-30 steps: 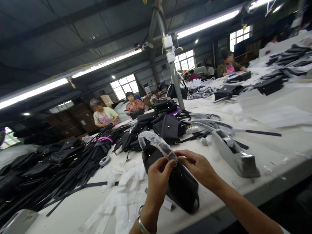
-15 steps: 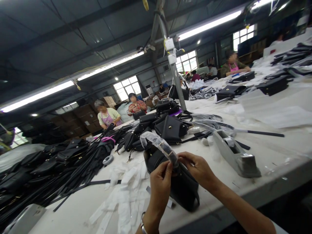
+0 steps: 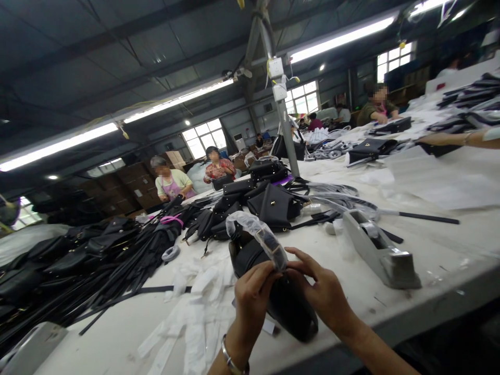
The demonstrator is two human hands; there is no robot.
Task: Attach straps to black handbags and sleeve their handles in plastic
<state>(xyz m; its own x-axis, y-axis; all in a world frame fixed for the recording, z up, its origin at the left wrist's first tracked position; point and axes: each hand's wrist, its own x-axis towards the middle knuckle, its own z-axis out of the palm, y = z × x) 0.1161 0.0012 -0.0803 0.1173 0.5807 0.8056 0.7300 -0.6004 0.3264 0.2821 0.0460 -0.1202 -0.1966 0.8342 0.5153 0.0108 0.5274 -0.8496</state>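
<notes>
**Wrap at risk of tearing**

The left hand (image 3: 252, 291) pinches the wrap (image 3: 250, 224) above the bag (image 3: 295, 310), near the table's (image 3: 433, 242) near edge; the right hand (image 3: 330, 294) pinches there too. Uneven tugging could rip it.

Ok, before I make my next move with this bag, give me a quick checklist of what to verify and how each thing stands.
1. Black bag resting on the table: ok.
2. Left hand on the near end of the wrapped handle: ok, fingers pinched there.
3. Right hand gripping that end: cannot tell; its fingers are there, but the contact is unclear.
4. Wrap's near end closed: cannot tell, fingers cover it.
5. Tape dispenser close by: ok, standing to the right.
6. Space left of the bag free of white strips: not ok, they're scattered there.
</notes>
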